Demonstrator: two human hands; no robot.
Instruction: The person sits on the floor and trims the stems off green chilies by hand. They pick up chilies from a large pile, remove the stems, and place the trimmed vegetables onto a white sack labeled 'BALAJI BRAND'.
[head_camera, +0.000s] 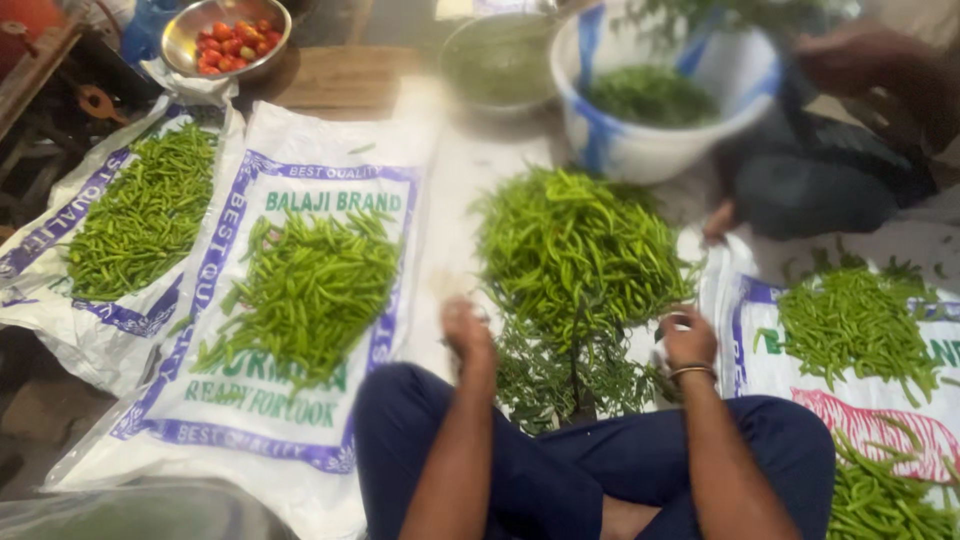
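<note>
I sit cross-legged on the floor in dark blue trousers. Before me lies a big heap of green chillies (575, 245), with leafy chilli stalks (575, 375) at its near edge. My left hand (467, 332) hovers at the left of the stalks, blurred, fingers closed; what it holds cannot be made out. My right hand (688, 338), with a bangle on the wrist, is closed at the right of the stalks on something small and pale.
White printed sacks hold chilli piles at the left (145, 215), centre-left (310, 290) and right (860, 325). A white-and-blue tub (620, 145) of greens and a steel bowl (190, 30) of red tomatoes stand at the back. Another person (840, 150) sits at the far right.
</note>
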